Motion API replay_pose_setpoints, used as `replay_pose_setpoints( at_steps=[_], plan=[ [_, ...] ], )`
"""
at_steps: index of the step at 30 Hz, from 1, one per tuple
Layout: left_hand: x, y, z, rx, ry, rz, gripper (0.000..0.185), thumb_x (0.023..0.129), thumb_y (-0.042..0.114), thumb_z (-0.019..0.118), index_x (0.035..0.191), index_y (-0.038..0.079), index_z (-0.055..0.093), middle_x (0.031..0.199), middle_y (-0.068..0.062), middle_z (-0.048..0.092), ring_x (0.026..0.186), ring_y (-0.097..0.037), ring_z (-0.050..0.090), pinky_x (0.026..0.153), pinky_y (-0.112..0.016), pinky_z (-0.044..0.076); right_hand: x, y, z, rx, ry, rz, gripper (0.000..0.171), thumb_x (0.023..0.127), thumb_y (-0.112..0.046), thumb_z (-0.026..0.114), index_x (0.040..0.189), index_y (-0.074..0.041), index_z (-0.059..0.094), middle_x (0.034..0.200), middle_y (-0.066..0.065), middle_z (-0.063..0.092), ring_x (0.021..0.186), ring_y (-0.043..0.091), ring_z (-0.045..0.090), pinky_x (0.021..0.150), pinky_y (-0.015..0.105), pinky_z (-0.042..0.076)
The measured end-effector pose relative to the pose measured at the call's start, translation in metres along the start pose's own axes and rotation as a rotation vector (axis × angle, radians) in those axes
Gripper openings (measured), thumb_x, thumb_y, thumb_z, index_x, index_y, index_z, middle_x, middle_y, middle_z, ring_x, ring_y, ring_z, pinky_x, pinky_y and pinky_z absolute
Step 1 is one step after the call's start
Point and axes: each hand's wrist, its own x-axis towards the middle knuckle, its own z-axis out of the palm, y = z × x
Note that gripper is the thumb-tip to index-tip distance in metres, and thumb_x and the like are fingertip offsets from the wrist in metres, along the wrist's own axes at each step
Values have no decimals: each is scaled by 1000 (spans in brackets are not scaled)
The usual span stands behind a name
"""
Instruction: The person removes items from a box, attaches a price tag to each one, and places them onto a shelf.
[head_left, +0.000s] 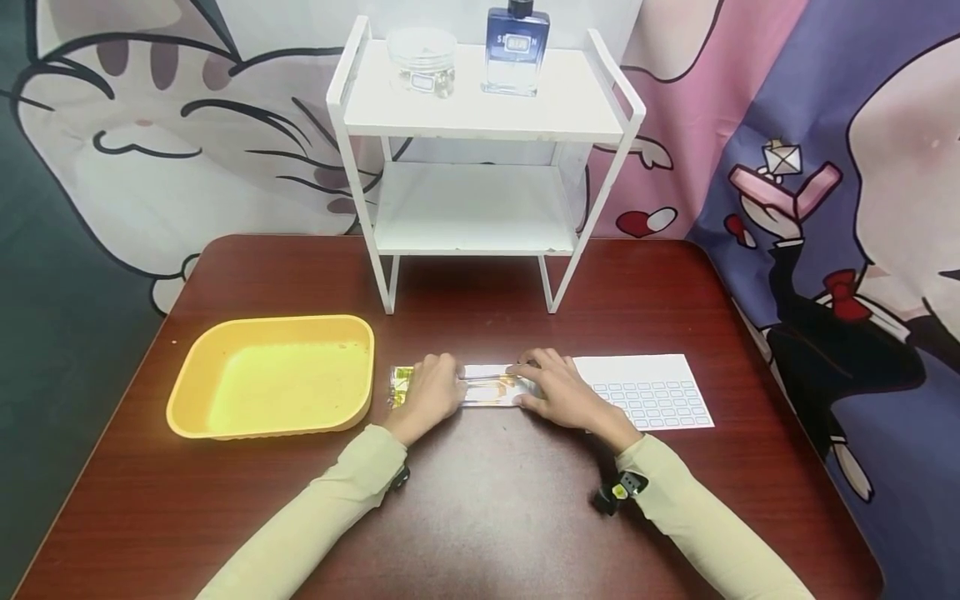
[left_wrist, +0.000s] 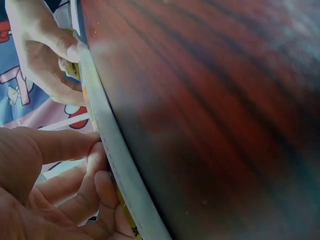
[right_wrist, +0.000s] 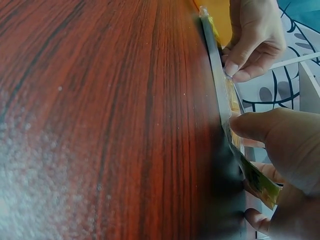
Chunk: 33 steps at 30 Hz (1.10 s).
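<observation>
A flat, clear-fronted packet (head_left: 487, 390) with yellow printed ends lies low over the table, stretched between my two hands. My left hand (head_left: 430, 387) pinches it near its yellow left end, thumb and forefinger together in the left wrist view. Toward the other end my right hand (head_left: 561, 390) holds the packet, its thumb (right_wrist: 252, 126) on the near edge and other fingers behind. A yellow-green end flap (right_wrist: 264, 187) of the packet sticks up beside those fingers. What is inside the packet looks thin and yellowish. A white sheet of blue-outlined labels (head_left: 648, 368) lies partly under my right hand.
A yellow plastic tub (head_left: 270, 325) stands on the dark red table (head_left: 495, 508) to the left. Behind is a white two-tier rack (head_left: 472, 208) with a clear jar (head_left: 422, 62) and a blue bottle (head_left: 516, 50) on top. Patterned cloth (head_left: 795, 250) hangs behind and at the right.
</observation>
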Motion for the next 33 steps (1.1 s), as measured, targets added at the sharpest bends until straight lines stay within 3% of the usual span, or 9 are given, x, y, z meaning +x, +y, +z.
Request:
replay_pose_setpoints(
  at_steps=[5,10,14,24,33],
  plan=[
    [0,1,0,1,-10,-5,6,65,3,63,66,9,65,63,-5,61,58,-22,56,54,-35,48,0,-1,0,10,8,3,42,79,-34,70,119,-22,61,120,6,54,113,23,46,83,42,37],
    [1,2,0,4,-25,-12,22,66,2,62,53,14,49,53,0,45,52,-18,45,45,-28,36,0,0,0,3,8,8,42,80,-35,69,119,-22,62,119,5,54,113,22,46,83,41,37],
    [1,2,1,3,-20,9,27,65,0,61,51,15,44,51,1,41,49,-17,42,43,-26,34,0,0,0,2,11,5,42,79,-35,70,119,-22,62,119,5,55,112,22,46,83,41,37],
    [0,2,1,-7,0,30,18,68,1,62,58,13,52,55,-1,50,52,-18,47,46,-28,38,0,0,0,2,11,3,43,80,-35,69,120,-21,61,119,5,54,111,22,46,82,41,36],
    [0,0,-2,65,-29,25,26,69,10,64,56,15,42,55,-1,43,50,-20,44,42,-29,33,1,-1,0,4,11,3,44,79,-35,70,120,-22,61,118,5,54,110,22,46,83,41,37]
  ],
)
